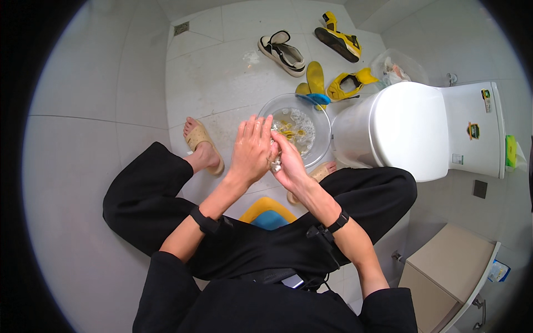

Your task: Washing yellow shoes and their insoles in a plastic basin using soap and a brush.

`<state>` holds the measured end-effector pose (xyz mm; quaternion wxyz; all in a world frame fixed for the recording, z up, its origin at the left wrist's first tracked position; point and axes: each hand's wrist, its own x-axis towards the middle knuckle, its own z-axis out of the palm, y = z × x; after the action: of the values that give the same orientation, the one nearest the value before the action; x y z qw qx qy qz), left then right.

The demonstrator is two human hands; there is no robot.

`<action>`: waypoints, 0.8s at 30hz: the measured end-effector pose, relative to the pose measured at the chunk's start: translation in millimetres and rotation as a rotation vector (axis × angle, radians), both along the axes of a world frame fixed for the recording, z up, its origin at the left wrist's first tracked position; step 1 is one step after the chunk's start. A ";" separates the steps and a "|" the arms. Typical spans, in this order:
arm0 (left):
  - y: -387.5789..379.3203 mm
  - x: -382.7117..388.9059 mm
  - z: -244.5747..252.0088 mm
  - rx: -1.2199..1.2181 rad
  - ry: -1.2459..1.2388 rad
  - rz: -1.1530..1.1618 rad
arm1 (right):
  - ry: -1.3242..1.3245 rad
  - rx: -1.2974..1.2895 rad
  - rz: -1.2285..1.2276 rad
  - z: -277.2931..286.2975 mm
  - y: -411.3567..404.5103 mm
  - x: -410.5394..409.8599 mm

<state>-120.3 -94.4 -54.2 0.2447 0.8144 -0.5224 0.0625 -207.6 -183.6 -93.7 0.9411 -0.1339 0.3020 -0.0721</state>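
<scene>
My left hand [253, 152] and my right hand [290, 160] are pressed together around wet, whitish shoelaces [276, 165], whose ends show between the palms. Both hands are over the near left rim of a clear plastic basin [323, 154]. Sudsy water fills its bottom, with yellow laces [290, 133] in it. A blue brush [318, 99] lies across the basin's far rim. Yellow insoles [315, 79] are just beyond, beside a yellow sneaker [342, 87] with its tongue pulled out. Farther off are a black-and-white sneaker [283, 54] and another yellow sneaker [339, 41] on its side.
A white toilet [410, 131] stands right of the basin, with a clear waste bin [418, 68] behind it. Below me is a yellow and blue stool [266, 210]. A floor drain [181, 28] is at the far left corner, a cabinet [452, 258] at the lower right.
</scene>
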 end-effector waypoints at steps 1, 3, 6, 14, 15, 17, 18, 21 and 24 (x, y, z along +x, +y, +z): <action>0.8 1.1 -1.3 -0.020 0.127 0.016 | 0.101 -0.162 -0.034 3.1 3.0 6.8; 4.4 1.7 -8.8 -0.035 0.251 0.034 | 0.198 -0.320 -0.068 12.3 1.8 15.7; 4.8 -4.0 -24.8 -0.138 0.914 0.114 | 0.315 -0.279 -0.040 13.8 -31.8 6.9; 4.1 -16.5 -44.9 -0.137 2.298 0.013 | 0.269 -0.177 0.005 -35.4 -55.5 6.0; 3.2 -15.3 -44.4 -0.140 2.299 0.018 | 0.271 -0.175 0.009 -36.7 -49.0 9.3; -1.0 -12.7 -37.5 -0.235 2.513 0.162 | 0.217 -0.477 -0.108 -26.6 -25.4 16.6; 2.3 -9.7 -39.1 -0.293 2.480 0.155 | 0.113 -0.679 -0.083 -17.9 -9.9 15.8; 5.9 -4.0 -45.4 -0.356 2.448 0.043 | 0.119 -1.802 0.049 -14.6 11.9 23.7; 7.3 -12.6 -62.9 -0.577 2.256 0.378 | 0.305 -2.282 0.193 0.1 17.1 18.6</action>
<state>-132.8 -87.1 -117.1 0.7299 0.3880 0.1519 -0.5419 -189.1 -166.5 -93.5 0.2278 -0.9363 0.1603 -0.2141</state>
